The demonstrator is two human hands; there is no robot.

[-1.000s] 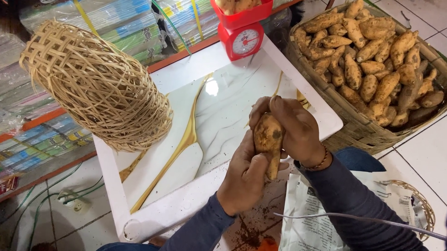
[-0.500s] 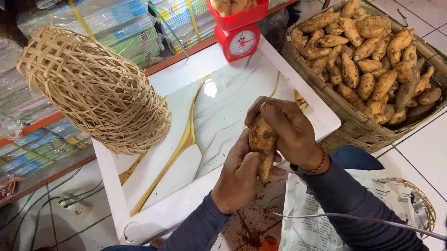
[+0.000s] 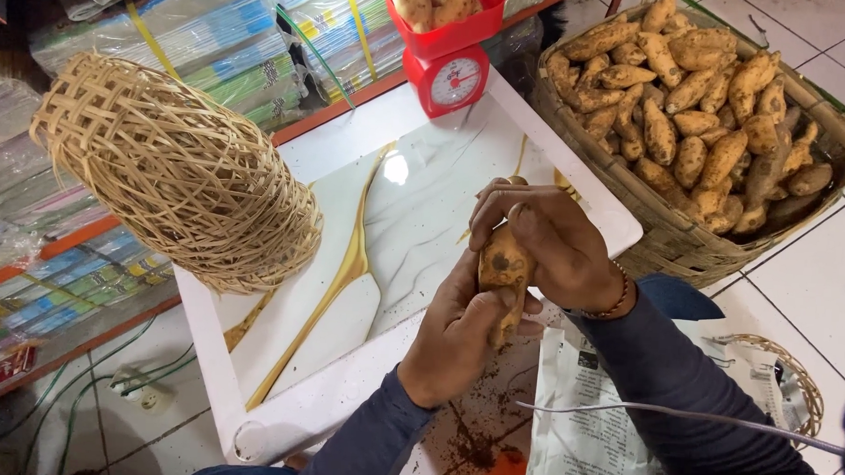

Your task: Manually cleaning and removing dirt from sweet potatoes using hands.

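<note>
Over the white desk, left hand wraps a sweet potato, right hand curls pressing its top; likely cleaning it, so grip firm, rub evenly, rotate steadily.

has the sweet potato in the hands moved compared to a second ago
Barely. The sweet potato stays upright between both hands, over the near edge of the white marble-look tray, about as far below the red scale as before.

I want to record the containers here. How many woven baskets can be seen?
3. An openwork rattan basket lies tipped on the white table. A big basket of sweet potatoes sits at upper right. A small one shows on the floor, partly under newspaper.
</note>
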